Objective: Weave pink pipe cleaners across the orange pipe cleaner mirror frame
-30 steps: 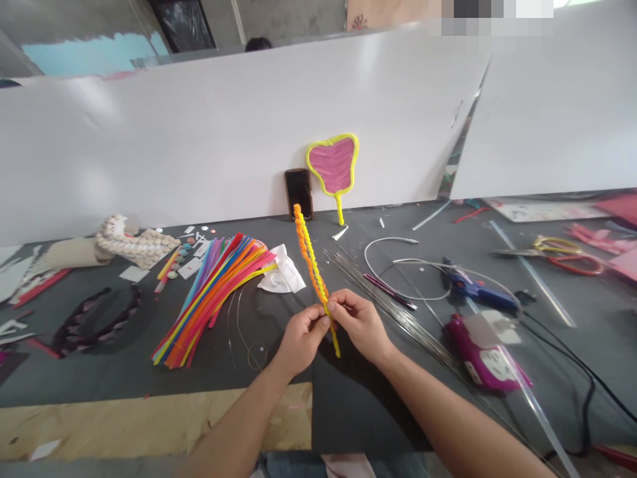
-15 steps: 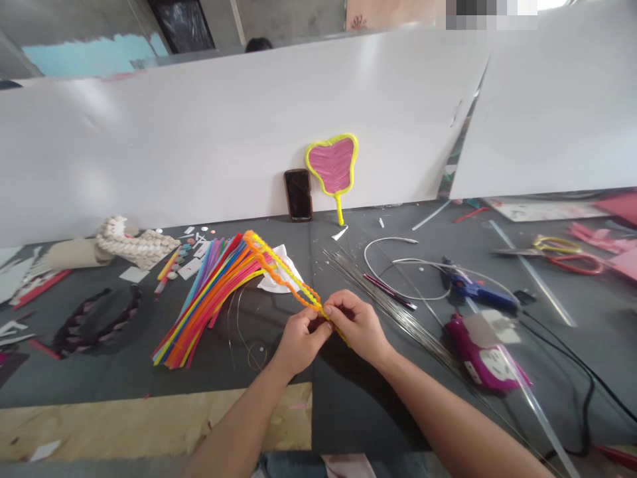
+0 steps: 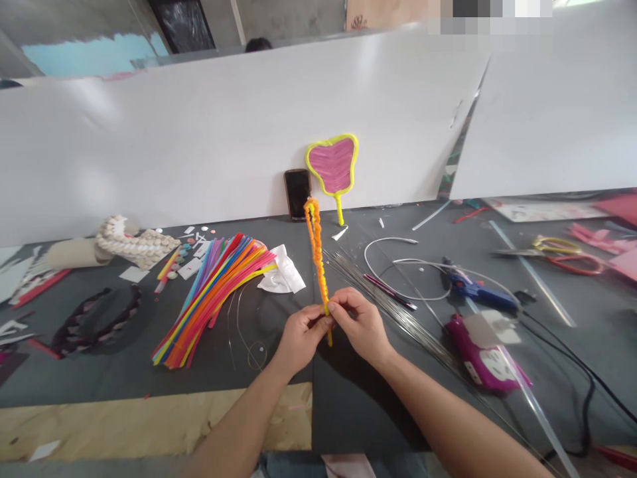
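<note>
Bare left grip [image 3: 300,336] and right grip [image 3: 362,326] on bare forearms [image 3: 233,431], blue denim [image 3: 291,463] over the lap below.

Bare desk [image 3: 348,398] lies open below my wrists, a free lane toward me. Left of my left hand [image 3: 301,338] the fanned pipe cleaners [image 3: 213,299] block a low sweep. Just beside my right hand [image 3: 362,326] runs the spread of thin wires [image 3: 393,302], with the purple device [image 3: 480,358] and glue gun [image 3: 472,289] beyond. The twisted stem [image 3: 317,259] pinched in my fingers [image 3: 343,309] stands upright ahead, and the white board [image 3: 223,146] closes the far side.
</note>
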### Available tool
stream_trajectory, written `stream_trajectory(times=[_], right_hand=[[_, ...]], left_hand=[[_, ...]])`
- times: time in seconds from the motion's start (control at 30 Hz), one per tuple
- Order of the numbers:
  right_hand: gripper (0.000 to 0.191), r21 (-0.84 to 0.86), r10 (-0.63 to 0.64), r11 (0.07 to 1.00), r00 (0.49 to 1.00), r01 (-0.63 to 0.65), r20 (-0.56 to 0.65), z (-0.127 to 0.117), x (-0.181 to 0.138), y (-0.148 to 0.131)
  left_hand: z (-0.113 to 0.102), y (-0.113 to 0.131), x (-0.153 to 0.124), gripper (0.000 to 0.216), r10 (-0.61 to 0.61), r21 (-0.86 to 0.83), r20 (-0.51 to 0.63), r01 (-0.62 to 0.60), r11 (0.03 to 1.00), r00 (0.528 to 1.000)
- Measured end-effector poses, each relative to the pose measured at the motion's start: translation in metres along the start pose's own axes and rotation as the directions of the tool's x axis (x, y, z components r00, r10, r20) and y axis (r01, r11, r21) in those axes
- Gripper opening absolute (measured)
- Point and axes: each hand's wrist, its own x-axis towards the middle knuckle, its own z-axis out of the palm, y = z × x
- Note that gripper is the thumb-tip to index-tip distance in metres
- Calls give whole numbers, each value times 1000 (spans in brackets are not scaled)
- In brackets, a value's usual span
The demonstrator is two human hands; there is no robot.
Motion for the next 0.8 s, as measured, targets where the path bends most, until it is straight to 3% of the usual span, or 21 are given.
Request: stream_trajectory(times=[0.17, 0.43, 0.8], right_hand=[[17, -12, -14, 1000, 1000, 14, 7, 0, 0, -1], [13, -7, 7, 1000, 1000, -7, 19, 1, 0, 1], [14, 2, 88, 996, 996, -88, 11, 0, 0, 3]], left_hand=[[-1, -3, 0, 23, -41, 18, -82, 43, 999, 996], [3, -6, 1, 24, -128, -191, -141, 100, 976, 982], [5, -7, -1, 22, -112, -130, -109, 98, 987, 988]])
